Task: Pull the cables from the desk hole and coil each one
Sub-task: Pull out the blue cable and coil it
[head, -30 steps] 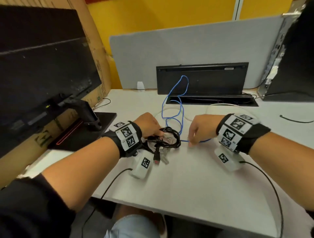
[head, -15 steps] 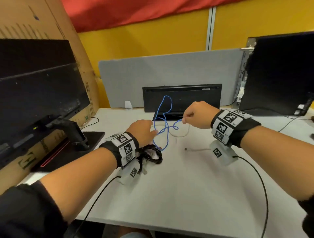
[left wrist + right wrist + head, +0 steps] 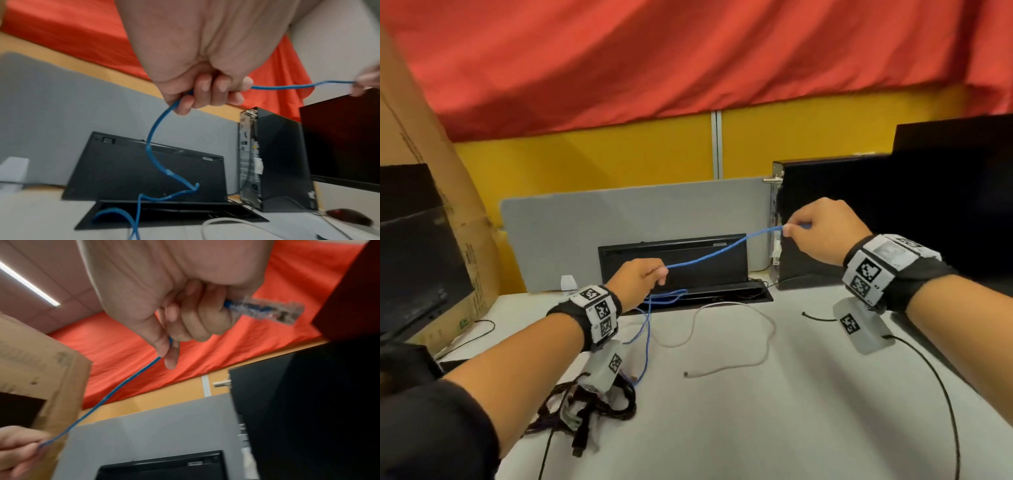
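A blue cable (image 3: 722, 252) runs taut between both raised hands. My right hand (image 3: 815, 233) pinches it near its end, with the clear plug (image 3: 267, 311) sticking out past the fingers. My left hand (image 3: 643, 281) grips the cable (image 3: 287, 86) lower down; from there it droops in loops (image 3: 156, 162) to the open desk hole (image 3: 722, 294) and onto the desk. A white cable (image 3: 756, 346) lies loose on the desk. A black coiled cable bundle (image 3: 592, 407) lies under my left forearm.
The hole's black lid (image 3: 674, 260) stands raised against the grey partition (image 3: 585, 233). A black computer tower (image 3: 825, 219) and a monitor (image 3: 962, 192) stand at the right, another monitor (image 3: 414, 257) and a cardboard box (image 3: 431, 171) at the left. A dark mouse (image 3: 349, 217) lies by the tower.
Both hands have risen off the desk and moved apart, stretching the blue cable straight between them. The head view has tilted upward.
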A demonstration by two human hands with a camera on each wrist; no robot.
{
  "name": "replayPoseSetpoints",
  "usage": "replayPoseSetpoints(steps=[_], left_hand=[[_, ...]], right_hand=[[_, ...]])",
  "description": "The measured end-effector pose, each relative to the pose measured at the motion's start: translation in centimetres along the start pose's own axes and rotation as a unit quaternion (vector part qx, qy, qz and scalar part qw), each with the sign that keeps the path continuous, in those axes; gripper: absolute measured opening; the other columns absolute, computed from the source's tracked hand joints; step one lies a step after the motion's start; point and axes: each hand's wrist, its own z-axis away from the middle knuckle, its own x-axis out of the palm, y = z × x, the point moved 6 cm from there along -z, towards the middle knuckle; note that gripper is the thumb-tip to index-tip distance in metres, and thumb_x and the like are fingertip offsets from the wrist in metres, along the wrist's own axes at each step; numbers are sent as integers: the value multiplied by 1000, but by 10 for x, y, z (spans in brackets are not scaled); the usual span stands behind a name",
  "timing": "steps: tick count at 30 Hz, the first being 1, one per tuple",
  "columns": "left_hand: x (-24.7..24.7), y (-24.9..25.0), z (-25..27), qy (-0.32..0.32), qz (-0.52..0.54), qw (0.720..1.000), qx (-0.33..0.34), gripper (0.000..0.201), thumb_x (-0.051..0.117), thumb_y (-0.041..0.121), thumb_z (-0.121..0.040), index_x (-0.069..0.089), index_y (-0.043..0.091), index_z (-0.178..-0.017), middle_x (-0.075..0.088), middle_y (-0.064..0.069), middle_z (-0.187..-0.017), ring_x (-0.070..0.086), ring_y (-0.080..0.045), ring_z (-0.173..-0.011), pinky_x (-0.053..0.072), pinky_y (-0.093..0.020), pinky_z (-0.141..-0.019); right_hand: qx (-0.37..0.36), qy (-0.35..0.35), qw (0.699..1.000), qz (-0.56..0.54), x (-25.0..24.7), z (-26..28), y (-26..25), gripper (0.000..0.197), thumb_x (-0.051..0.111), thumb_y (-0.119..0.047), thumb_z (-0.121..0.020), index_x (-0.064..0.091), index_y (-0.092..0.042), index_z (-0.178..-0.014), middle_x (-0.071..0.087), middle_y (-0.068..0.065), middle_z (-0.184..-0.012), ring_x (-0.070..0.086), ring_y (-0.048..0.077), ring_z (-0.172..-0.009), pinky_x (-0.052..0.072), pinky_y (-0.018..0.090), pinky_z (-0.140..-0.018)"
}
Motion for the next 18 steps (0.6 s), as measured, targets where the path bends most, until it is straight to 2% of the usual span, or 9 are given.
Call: replayPoseSetpoints(steps=[3,5,6,8,10,12,14,16,18], left_hand=[[-15,-11,-11,34,-7,999,-14,35,43,19,-101,54,19,-68,46,3,-62,42,-13,-56,35,-24,-55],[-18,0,-20,49,3,999,-7,35,42,20,-102,56,17,-71,44,4,-60,40,-12,-56,34,-24,-56],[-18,10,-24,49,9,999,1,34,42,21,-102,57,16,-72,44,4,-60,40,-12,-56,34,-24,-56],[-12,35,-34,32,11,999,20,32,42,23,-102,59,15,-76,45,2,-62,40,-14,-57,36,-27,-58],[-4,64,-43,8,-7,999,49,31,43,26,-102,60,18,-77,45,2,-62,41,-14,-57,35,-28,-58],[8,96,-50,-16,-29,995,93,29,46,29,-101,61,22,-78,47,5,-61,41,-11,-56,35,-26,-57],[20,128,-53,-37,-44,988,142,25,50,30,-99,67,21,-83,51,8,-62,44,-5,-56,37,-22,-58],[28,152,-56,-44,-35,983,172,22,55,28,-96,69,14,-87,54,10,-63,46,0,-55,35,-17,-56],[30,164,-60,-42,-16,984,172,20,62,26,-92,68,10,-82,53,7,-61,43,-1,-53,34,-19,-54]], right_hand=[[81,48,996,-3,-13,7,45,20,60,-33,-89,70,-25,-73,60,-4,-59,57,13,-58,36,20,-49],[129,39,991,-4,-11,14,67,19,61,-31,-89,72,-23,-75,61,-3,-59,58,15,-57,37,21,-48],[156,5,988,-5,-6,17,76,18,61,-29,-89,73,-21,-78,63,-2,-63,60,17,-60,41,23,-51],[193,-125,973,27,14,25,81,16,57,-19,-89,71,-13,-87,67,4,-77,63,23,-72,48,29,-60],[182,-188,962,84,22,29,70,15,50,-11,-89,65,-8,-91,65,10,-91,62,26,-82,48,28,-62],[141,-158,976,43,19,26,44,26,51,-10,-87,61,-7,-110,63,11,-110,61,26,-96,51,28,-74],[73,-114,988,-72,12,22,8,52,54,-11,-85,49,-13,-136,61,4,-126,58,22,-108,48,29,-87],[31,-104,981,-162,7,17,-24,64,59,-21,-86,38,-18,-146,62,-1,-125,57,16,-110,45,27,-88],[48,-109,973,-196,6,10,-36,68,63,-30,-87,36,-15,-146,63,3,-119,58,13,-100,46,26,-83]])
